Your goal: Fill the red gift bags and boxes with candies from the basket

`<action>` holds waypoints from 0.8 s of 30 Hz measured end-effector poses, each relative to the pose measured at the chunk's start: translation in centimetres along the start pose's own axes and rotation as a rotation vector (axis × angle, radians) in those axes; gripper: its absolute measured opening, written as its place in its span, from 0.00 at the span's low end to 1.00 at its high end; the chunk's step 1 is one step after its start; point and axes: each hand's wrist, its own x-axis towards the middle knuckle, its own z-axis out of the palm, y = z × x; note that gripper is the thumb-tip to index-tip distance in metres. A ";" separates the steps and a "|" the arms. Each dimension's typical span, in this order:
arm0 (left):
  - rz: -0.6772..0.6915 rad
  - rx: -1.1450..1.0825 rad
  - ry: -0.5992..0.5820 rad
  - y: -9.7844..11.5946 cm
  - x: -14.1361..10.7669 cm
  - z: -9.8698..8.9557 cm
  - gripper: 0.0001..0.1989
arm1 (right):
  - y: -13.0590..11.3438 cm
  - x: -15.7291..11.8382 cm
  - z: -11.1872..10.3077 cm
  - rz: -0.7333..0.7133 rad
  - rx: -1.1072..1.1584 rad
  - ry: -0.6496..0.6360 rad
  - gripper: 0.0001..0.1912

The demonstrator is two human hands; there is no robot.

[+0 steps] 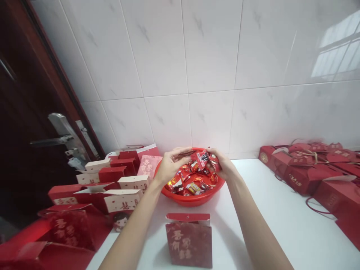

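Over a red plastic basin (191, 202) of wrapped candies (194, 187), both my hands are at work. My right hand (225, 165), at the basin's right side, has its fingers closed around several red-wrapped candies (213, 162). A red packet with black and white lettering (202, 159) shows beside its fingertips. My left hand (173, 165) is closed at the left rim, with a dark red wrapper partly visible between thumb and fingers. Nearer to me, between my forearms, a red gift box (189, 242) stands upright with its top flaps raised.
Several red and cream gift boxes (123, 202) with raised flaps crowd the left side. Red boxes with cord handles (306, 176) lie in rows at the right on the white table (270, 210). A tiled wall (210, 75) rises behind; a dark door (33, 93) is at left.
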 end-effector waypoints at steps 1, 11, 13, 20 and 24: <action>0.058 0.024 0.059 0.2 -0.6 0.0 0.19 | -0.1 -0.7 0.4 0.031 0.007 -0.021 0.15; 0.213 0.040 0.128 2.3 -5.2 0.3 0.15 | -1.2 -5.3 2.9 0.030 -0.128 -0.170 0.18; 0.203 0.068 0.132 2.7 -5.5 0.1 0.13 | -1.2 -5.7 3.2 0.019 -0.108 -0.180 0.19; 0.251 0.205 0.126 3.2 -6.1 -0.5 0.14 | -1.3 -6.3 3.6 -0.037 -0.129 -0.258 0.19; 0.252 0.324 0.127 3.6 -6.6 -0.5 0.16 | -1.4 -6.6 3.5 -0.076 -0.260 -0.295 0.18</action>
